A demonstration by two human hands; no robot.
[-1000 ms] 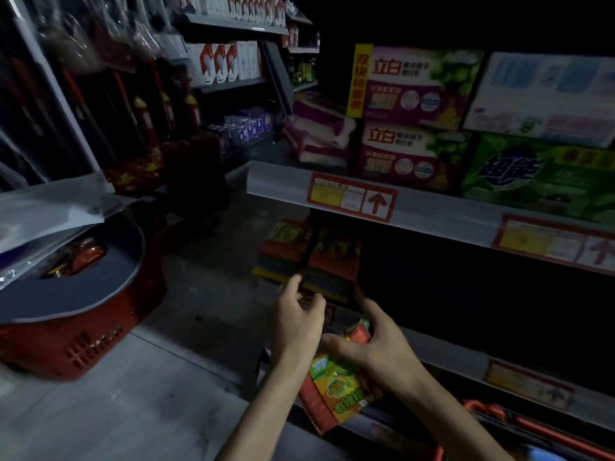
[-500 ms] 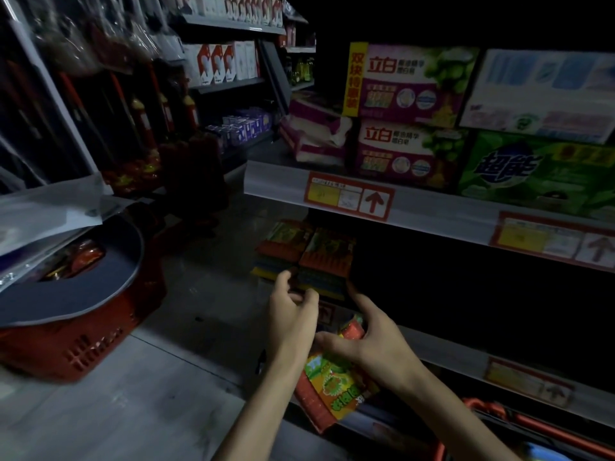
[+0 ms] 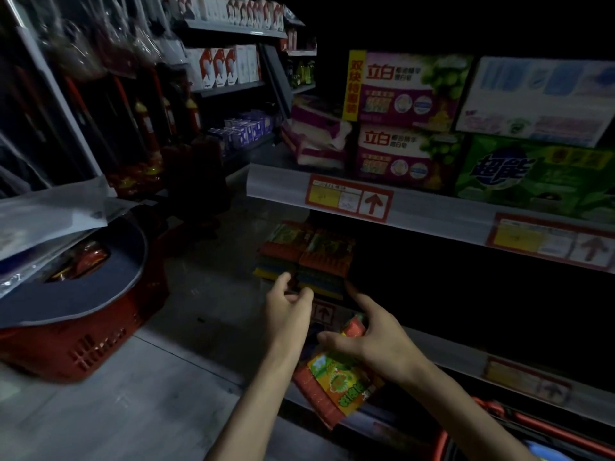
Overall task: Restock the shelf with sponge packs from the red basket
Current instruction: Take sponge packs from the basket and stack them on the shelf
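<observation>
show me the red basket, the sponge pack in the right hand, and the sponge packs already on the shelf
red basket (image 3: 100, 347): head view, on its slotted front wall.
sponge pack (image 3: 342, 382): head view, on the green and yellow printed face, below the right hand (image 3: 376, 341).
shelved sponge packs (image 3: 327, 257): head view, on the orange top of the right stack.

Sponge pack (image 3: 342, 382) under right hand (image 3: 376, 341)

Both hands, left hand (image 3: 289, 314) leading, have edged toward the stacked sponge packs (image 3: 319, 261).

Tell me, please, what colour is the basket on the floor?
Red basket, clearest in the head view.
</observation>
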